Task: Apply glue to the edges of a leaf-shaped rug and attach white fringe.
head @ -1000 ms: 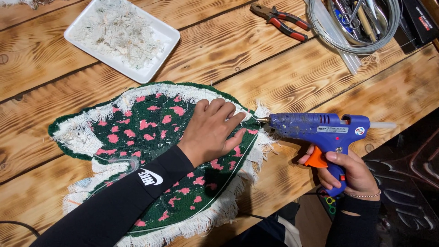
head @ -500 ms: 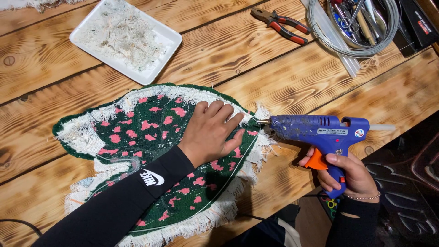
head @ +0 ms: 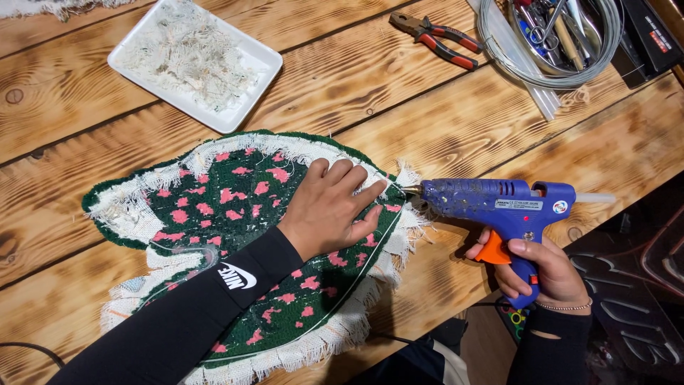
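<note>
A green tufted rug piece (head: 214,214) with pink spots and a frayed white cloth border lies face down on the wooden table (head: 399,107). My left hand (head: 329,207) lies flat on it, fingers spread toward its right edge. My right hand (head: 543,269) grips the handle of a blue glue gun (head: 499,203) with an orange trigger. The gun's nozzle touches the rug's frayed right edge, just beyond my left fingertips. A clear glue stick pokes out of the gun's back.
A white square tray (head: 246,89) of white thread scraps sits at the upper left. Red-handled pliers (head: 434,39) lie at the top. A coil of wire (head: 605,50) rings a bowl of tools at the top right. The table's edge runs diagonally at right.
</note>
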